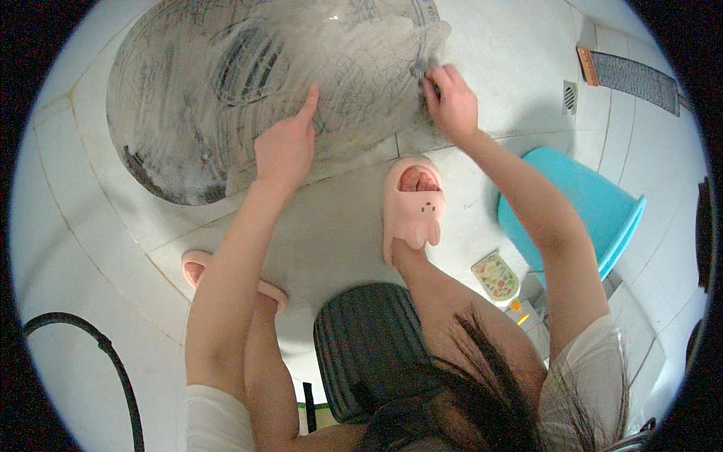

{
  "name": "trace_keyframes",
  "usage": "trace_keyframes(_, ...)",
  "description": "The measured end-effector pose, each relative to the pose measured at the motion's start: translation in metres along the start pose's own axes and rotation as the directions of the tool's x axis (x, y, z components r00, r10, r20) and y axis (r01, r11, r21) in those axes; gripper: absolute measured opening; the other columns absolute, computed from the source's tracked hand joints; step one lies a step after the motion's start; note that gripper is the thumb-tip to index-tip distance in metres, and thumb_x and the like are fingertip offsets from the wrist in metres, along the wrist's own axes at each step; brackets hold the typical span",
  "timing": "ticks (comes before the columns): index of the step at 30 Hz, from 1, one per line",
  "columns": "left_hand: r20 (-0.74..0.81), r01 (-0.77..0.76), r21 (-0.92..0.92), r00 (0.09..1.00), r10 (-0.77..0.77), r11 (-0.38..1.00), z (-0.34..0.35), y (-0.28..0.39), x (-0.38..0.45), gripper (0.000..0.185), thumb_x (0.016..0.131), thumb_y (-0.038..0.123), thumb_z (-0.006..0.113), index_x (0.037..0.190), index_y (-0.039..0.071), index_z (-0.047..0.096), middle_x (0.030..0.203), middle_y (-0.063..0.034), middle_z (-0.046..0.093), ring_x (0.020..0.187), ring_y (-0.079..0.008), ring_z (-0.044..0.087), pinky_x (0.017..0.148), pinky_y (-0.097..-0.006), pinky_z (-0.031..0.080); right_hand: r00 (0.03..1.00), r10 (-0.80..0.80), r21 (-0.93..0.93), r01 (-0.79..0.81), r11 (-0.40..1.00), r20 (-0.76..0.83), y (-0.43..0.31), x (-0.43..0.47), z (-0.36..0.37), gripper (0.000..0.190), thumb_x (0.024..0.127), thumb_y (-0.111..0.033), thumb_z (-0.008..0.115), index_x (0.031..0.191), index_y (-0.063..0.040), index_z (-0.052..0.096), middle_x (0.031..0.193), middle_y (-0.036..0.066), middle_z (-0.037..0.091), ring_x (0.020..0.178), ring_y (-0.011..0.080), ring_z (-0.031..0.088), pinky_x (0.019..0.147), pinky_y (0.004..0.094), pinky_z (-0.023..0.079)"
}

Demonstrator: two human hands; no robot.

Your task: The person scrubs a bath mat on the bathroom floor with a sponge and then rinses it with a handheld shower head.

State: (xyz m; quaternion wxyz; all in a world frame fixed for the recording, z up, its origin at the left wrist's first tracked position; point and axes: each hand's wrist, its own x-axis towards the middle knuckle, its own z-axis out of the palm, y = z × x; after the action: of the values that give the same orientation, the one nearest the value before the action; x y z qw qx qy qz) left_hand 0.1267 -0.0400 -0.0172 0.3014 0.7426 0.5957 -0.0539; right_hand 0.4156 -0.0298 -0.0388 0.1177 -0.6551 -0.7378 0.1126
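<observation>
An oval dark floor mat (361, 85) lies before me on the tiles, smeared with greyish suds and streaked all over. Over its near side is my left hand (285, 147), index finger stretched out and the other fingers curled, holding nothing. The fingertip appears to touch the mat. At the mat's right edge my right hand (454, 104) is curled around a small dark object (435, 87). Blur and my fingers hide most of that object, so its kind is unclear. Part of some printed lettering shows on the mat's upper right rim.
A blue plastic bucket (565, 198) lies tipped on its side at right. Near it is a patterned pump bottle (497, 277). Farther off are a floor drain (569, 97) and a grey flat mop head (635, 79). A black hose (121, 367) curves at lower left. My feet wear pink slippers (415, 209).
</observation>
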Motion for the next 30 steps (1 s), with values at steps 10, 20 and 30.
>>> trace_keyframes(10, 0.046, 0.002, 0.030, 0.999, -0.003, 1.000, -0.006, 0.003, 0.001, 0.057, 0.090, 0.018, 0.051, 0.143, 0.030, 0.033, 0.071, -0.0135, 0.063, 0.065, -0.0316, 0.063, 0.057, -0.0452, 0.050, 0.973, 0.158, -0.061, -0.170, 0.984, -0.166, 0.016, 0.075, 0.007, 0.015, 0.089, -0.021, 0.056, 0.096, -0.008, 0.057, 0.093, 0.015, 0.058, 0.080, 0.0386, 0.058, 0.067, 0.0474, 0.048)
trace_keyframes(20, 0.033, -0.014, 0.033, 0.999, 0.013, 0.999, -0.001, -0.002, 0.001, 0.057, 0.090, 0.018, 0.050, 0.143, 0.033, 0.034, 0.070, -0.0131, 0.063, 0.063, -0.0307, 0.063, 0.056, -0.0445, 0.051, 0.972, 0.138, -0.058, -0.152, 0.987, -0.189, 0.030, 0.055, 0.003, 0.016, 0.089, -0.022, 0.053, 0.095, -0.008, 0.055, 0.093, 0.016, 0.057, 0.080, 0.0390, 0.059, 0.068, 0.0495, 0.048)
trace_keyframes(30, 0.029, -0.018, 0.005, 0.999, 0.018, 1.000, 0.003, -0.009, 0.002, 0.057, 0.092, 0.019, 0.049, 0.144, 0.036, 0.030, 0.069, -0.0123, 0.062, 0.063, -0.0311, 0.062, 0.055, -0.0449, 0.049, 1.000, 0.001, 0.101, 0.002, 0.995, -0.029, -0.015, -0.007, 0.010, 0.011, 0.085, -0.018, 0.059, 0.092, -0.009, 0.057, 0.090, 0.013, 0.056, 0.080, 0.0348, 0.060, 0.065, 0.0430, 0.050)
